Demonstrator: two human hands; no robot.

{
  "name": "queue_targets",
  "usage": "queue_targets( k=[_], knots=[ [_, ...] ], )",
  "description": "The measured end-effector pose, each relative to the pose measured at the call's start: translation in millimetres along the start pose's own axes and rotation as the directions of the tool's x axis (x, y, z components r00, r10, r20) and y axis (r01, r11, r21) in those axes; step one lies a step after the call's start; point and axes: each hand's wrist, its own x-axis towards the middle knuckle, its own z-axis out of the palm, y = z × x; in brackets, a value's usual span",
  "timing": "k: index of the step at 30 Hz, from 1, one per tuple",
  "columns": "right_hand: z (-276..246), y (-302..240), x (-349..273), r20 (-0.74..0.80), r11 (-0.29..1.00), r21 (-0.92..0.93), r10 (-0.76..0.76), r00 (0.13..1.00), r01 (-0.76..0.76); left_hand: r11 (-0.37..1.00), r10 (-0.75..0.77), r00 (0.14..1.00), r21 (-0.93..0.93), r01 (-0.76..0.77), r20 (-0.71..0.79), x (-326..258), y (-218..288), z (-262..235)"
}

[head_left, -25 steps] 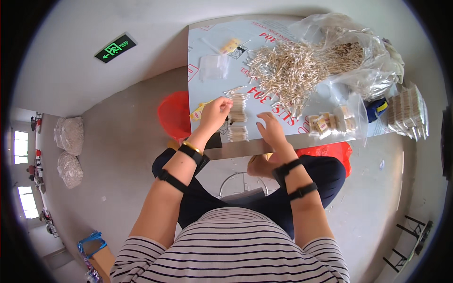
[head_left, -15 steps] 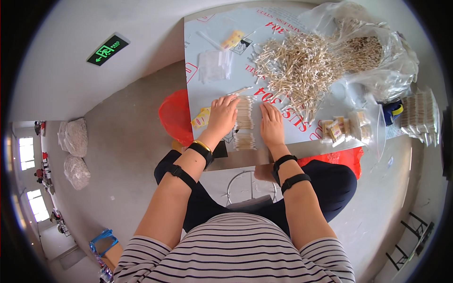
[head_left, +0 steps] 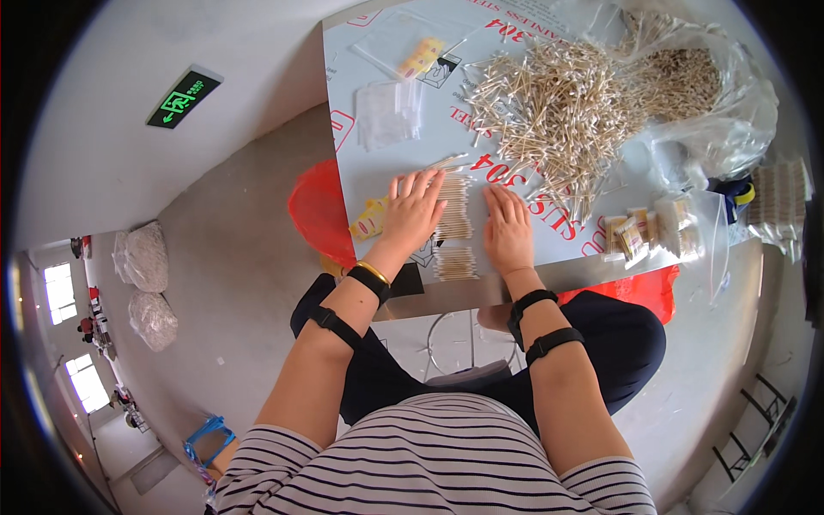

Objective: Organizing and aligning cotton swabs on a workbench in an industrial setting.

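My left hand (head_left: pixel 414 209) lies at the left side of a neat row of cotton swabs (head_left: pixel 455 210), its fingers spread and the fingertips near the row's upper end. Across the row, my right hand (head_left: pixel 510 227) rests on the table with fingers stretched out, a small gap from the swabs. Neither hand grips anything. Below the row, close to the table's front edge, is a shorter group of swabs (head_left: pixel 456 263). A few loose swabs (head_left: pixel 448 161) lie slanted above the row. Yellow printed slips (head_left: pixel 369 221) sit left of my left hand, partly hidden by it.
A large heap of swabs (head_left: pixel 558 112) spills from a clear plastic bag (head_left: pixel 730 133) at the back right. Small filled packets (head_left: pixel 633 239) lie front right, beside stacked packs (head_left: pixel 777 204). Clear sleeves (head_left: pixel 389 114) lie back left. Red bags (head_left: pixel 318 215) hang by the table.
The fingers of my left hand have spread wider. My right hand stays flat, right of the row. The whole view has shifted slightly.
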Motion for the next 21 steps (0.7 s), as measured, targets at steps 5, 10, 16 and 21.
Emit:
queue_targets(
  k=[5, 10, 16, 21],
  knots=[
    [-0.3, -0.2, 0.0, -0.008, 1.0, -0.003, 0.0, 1.0, 0.0, 1.0, -0.021, 1.0, 0.006, 0.021, 0.016, 3.8, -0.7, 0.2],
    [-1.4, -1.1, 0.4, -0.008, 1.0, 0.0, 0.002, 1.0, -0.002, 0.999, 0.032, 0.999, 0.032, -0.032, -0.017, 4.8, -17.5, 4.2],
    [-1.3, -0.6, -0.1, -0.007, 1.0, 0.0, 0.006, 1.0, -0.006, 0.993, 0.107, 0.994, 0.035, -0.108, 0.032, 16.0, -37.3, 0.8],
    [-1.1, -1.1, 0.8, -0.009, 1.0, 0.004, 0.012, 1.0, -0.012, 0.989, 0.13, 0.988, 0.056, -0.135, 0.085, 19.0, -46.5, -1.8]
  ],
)
